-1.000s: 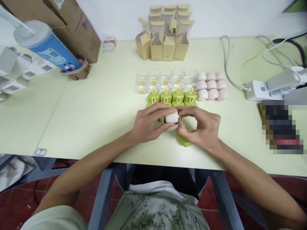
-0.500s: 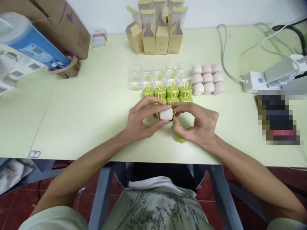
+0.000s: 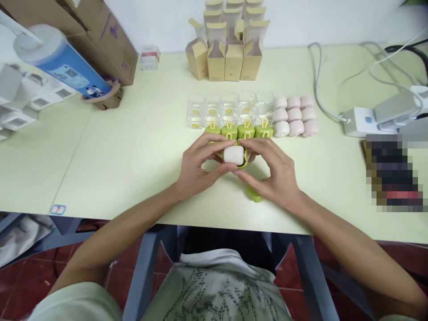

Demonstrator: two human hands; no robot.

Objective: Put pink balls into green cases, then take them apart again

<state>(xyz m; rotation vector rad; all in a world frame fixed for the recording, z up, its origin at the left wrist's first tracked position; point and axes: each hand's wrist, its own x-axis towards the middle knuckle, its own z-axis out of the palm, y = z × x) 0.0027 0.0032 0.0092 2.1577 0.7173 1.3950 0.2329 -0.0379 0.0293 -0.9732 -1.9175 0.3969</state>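
Between my two hands is a small white rounded case (image 3: 233, 155) sitting in a green cover (image 3: 245, 161) whose rim shows around it. My left hand (image 3: 202, 162) grips it from the left, with the thumb at the lower edge and the fingers on top. From the right, my right hand (image 3: 274, 171) pinches the same cover with thumb and fingers. Partly under my right hand lies another green piece (image 3: 254, 194) on the table. Just beyond my fingers stand several green cases with yellow loops (image 3: 246, 129), some of them hidden by my hands.
Behind the green cases are rows of clear plastic shells (image 3: 214, 109) with yellow stickers. White and pale pink cases (image 3: 294, 115) stand to their right. Open cardboard boxes (image 3: 218, 62) line the wall. A power strip (image 3: 363, 121) with cables and a pixelated dark object (image 3: 393, 171) lie at right.
My right hand has shifted its grip, its thumb moving left under the cover. More of the green rim shows around the white case. The view has shifted slightly.
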